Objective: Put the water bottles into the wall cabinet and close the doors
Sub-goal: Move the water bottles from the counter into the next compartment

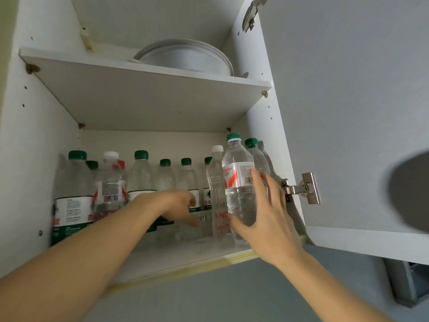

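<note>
The wall cabinet (260, 126) stands open. Several water bottles stand in rows on its lower shelf (176, 259), most with green caps and a few with white. At the front right stands a green-capped bottle with a red and white label (239, 182). My right hand (267, 219) lies against its near side, fingers straight and spread, thumb across its lower part. A slim white-capped bottle (216, 189) stands just left of it. My left hand (178, 205) reaches into the middle of the shelf, fingers relaxed and pointing down at a clear bottle (197, 226) low in front.
The right cabinet door (359, 112) is swung open, with a metal hinge (301, 188) at shelf height. On the upper shelf (148, 73) sits a stack of white dishes (185, 56). A dark blurred shape (411, 191) intrudes at the right edge. No left door is in view.
</note>
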`<state>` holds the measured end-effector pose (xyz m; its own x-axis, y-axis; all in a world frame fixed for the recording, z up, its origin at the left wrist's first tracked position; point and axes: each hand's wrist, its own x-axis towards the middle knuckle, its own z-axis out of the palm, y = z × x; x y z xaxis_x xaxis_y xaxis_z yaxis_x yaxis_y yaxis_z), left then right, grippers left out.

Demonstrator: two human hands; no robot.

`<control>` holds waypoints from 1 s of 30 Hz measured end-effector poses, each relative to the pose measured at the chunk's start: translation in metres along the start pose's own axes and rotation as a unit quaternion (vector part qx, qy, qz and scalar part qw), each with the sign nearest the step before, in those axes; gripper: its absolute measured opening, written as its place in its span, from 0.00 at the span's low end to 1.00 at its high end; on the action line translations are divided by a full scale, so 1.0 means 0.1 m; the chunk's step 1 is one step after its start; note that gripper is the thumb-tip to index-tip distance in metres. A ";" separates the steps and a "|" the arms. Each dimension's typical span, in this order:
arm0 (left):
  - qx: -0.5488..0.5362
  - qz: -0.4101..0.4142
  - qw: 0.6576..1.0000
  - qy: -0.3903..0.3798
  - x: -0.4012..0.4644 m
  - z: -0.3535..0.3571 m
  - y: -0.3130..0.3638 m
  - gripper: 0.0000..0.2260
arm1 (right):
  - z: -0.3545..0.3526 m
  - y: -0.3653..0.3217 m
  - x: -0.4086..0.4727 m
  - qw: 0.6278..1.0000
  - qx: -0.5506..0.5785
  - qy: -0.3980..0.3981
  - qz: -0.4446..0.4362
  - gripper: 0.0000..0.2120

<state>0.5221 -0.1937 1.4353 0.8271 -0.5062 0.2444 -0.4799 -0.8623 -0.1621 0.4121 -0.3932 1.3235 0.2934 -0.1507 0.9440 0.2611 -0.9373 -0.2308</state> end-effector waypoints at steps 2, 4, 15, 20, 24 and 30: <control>0.013 -0.003 1.000 -0.021 0.11 0.00 0.07 0.34 | 0.01 0.02 0.00 1.000 0.004 0.006 -0.005 0.51; 0.010 0.008 0.999 -0.038 0.20 0.02 0.15 0.28 | 0.03 0.04 0.00 1.000 0.008 0.010 -0.008 0.51; -0.139 0.019 0.987 -0.081 0.26 0.07 0.17 0.09 | 0.05 0.05 0.01 0.999 0.003 0.025 -0.021 0.50; -0.175 -0.028 0.984 -0.003 0.11 0.08 0.11 0.21 | 0.05 0.05 0.01 0.999 0.005 0.024 -0.024 0.49; -0.293 -0.062 0.952 0.071 -0.04 0.12 0.13 0.20 | 0.05 0.06 0.00 1.000 0.011 0.021 -0.020 0.48; -0.550 -0.106 0.813 0.162 -0.25 0.29 0.38 0.17 | 0.06 0.05 0.00 0.999 0.002 0.029 -0.023 0.48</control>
<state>0.4920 -0.2130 1.3950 0.8904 -0.1684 0.4229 -0.4552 -0.3345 0.8252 0.4190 -0.3960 1.3214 0.2280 -0.1254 0.9656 0.2776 -0.9421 -0.1879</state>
